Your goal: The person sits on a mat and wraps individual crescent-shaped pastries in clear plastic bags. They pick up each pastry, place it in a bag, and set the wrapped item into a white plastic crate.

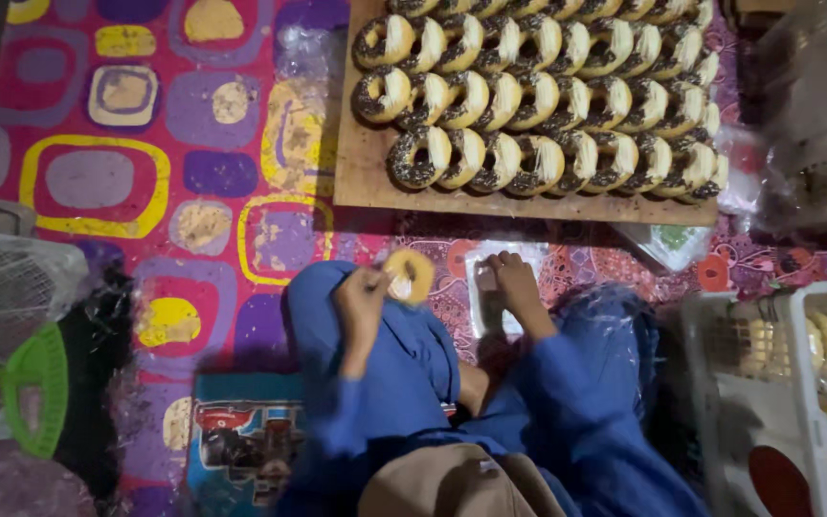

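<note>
Hands apart: left hand (361, 299) pinches a plain doughnut (410, 275) above the knee, right hand (515, 284) rests on a clear wrapper (490, 297) on the mat, grip unclear; bagging stage, likely needing the wrapper's mouth opened.

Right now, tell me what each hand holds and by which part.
The left hand pinches a plain ring doughnut by its left rim. The right hand presses on a clear plastic bag on the floor; whether it grips cannot be told.

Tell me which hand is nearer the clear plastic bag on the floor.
Right. The right hand rests on the clear plastic bag; the left hand is off to the side, holding a plain doughnut.
</note>
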